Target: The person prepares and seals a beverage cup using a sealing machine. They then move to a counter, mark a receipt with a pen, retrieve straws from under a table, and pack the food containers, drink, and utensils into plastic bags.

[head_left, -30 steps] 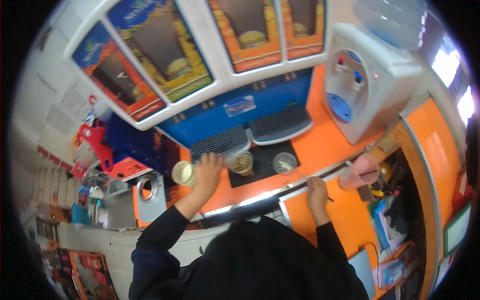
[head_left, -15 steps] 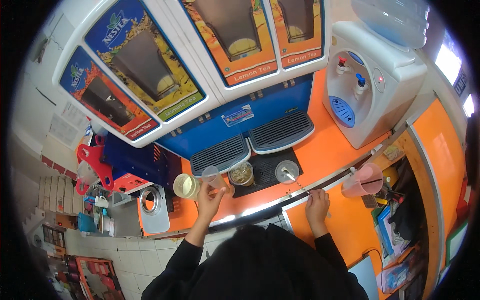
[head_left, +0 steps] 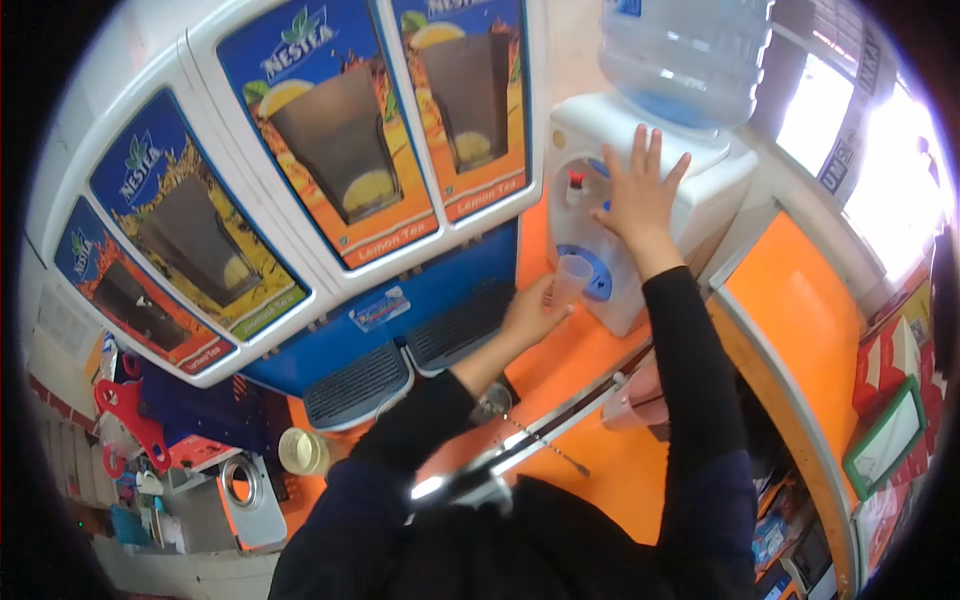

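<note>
My left hand [head_left: 533, 318] is closed around a small clear plastic cup [head_left: 572, 277], held upright in front of the drip tray [head_left: 598, 277] of the white water dispenser [head_left: 585, 115]. Above it, my right hand [head_left: 641, 200] reaches to the dispenser front with fingers spread. Its thumb lies near the blue tap, which is mostly covered; the red tap [head_left: 575, 183] shows beside it. A long twisted bar spoon [head_left: 545, 443] leans out of a clear cup [head_left: 495, 399] on the counter, partly behind my left sleeve.
A large drink machine [head_left: 345, 315] with grated trays fills the left and middle. Another clear cup [head_left: 303, 452] of pale liquid stands at lower left. A pink pitcher [head_left: 632, 402] sits beside my right forearm. A big water bottle [head_left: 685, 60] tops the dispenser.
My left hand has carried the clear cup rightward and up to the dispenser. My right hand has let go of the bar spoon and risen to the taps. The view has swung right.
</note>
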A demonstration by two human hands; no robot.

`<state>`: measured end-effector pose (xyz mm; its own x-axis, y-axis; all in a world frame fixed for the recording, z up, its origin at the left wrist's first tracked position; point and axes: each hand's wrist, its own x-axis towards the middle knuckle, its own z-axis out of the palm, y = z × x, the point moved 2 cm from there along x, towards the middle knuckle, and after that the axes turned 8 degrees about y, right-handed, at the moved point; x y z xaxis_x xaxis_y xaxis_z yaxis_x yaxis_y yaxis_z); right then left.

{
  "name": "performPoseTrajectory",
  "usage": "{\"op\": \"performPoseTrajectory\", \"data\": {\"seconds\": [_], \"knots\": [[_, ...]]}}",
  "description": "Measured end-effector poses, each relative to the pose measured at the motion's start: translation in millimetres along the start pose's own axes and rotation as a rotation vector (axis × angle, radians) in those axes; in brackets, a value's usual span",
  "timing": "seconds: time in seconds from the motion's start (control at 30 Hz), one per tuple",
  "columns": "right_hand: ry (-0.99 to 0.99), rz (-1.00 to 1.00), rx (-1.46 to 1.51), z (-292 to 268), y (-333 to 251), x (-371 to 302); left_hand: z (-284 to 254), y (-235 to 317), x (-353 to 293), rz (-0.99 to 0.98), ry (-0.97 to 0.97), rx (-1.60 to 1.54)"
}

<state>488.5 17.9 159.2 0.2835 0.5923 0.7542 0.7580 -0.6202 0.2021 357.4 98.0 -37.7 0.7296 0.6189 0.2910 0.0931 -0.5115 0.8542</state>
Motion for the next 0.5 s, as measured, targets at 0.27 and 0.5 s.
{"op": "performPoseTrajectory", "data": {"seconds": [0.27,0.5], "knots": [[-0.039,-0.031,-0.182,40,-5,17,62,-20,67,-0.007,0.231,0.18],[0.093,-0.043,-0.251,54,-4,22,70,-24,85,-0.004,0.274,0.171]]}}
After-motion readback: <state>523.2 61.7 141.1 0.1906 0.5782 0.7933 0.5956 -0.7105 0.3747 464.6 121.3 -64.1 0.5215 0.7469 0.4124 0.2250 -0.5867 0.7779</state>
